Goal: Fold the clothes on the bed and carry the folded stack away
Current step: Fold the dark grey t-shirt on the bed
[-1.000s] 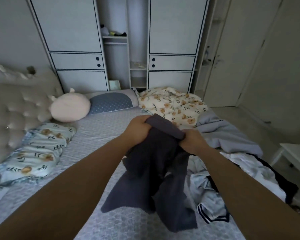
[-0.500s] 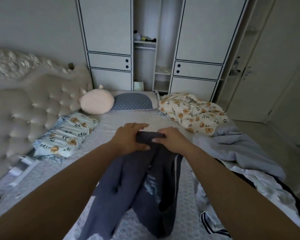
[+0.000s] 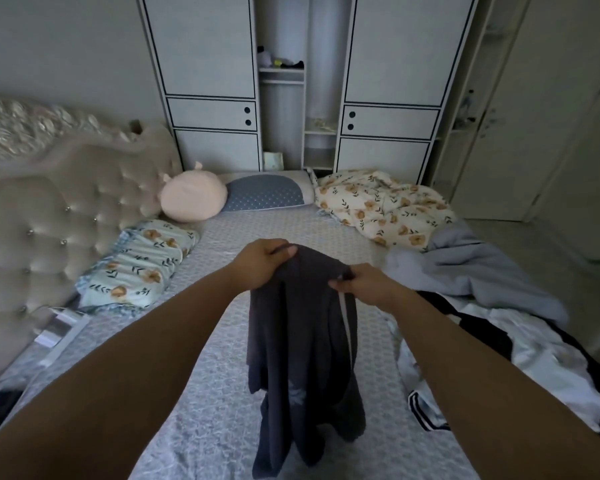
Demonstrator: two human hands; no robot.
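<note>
A dark garment [image 3: 303,344] hangs over the bed [image 3: 219,393], gripped along its top edge by the left hand [image 3: 262,263] and right hand [image 3: 362,284], held slightly apart, probably so its weight pulls the cloth straight for folding. Right of the right hand, unfolded clothes [image 3: 520,355] lie heaped, so folding looks barely begun.
</note>
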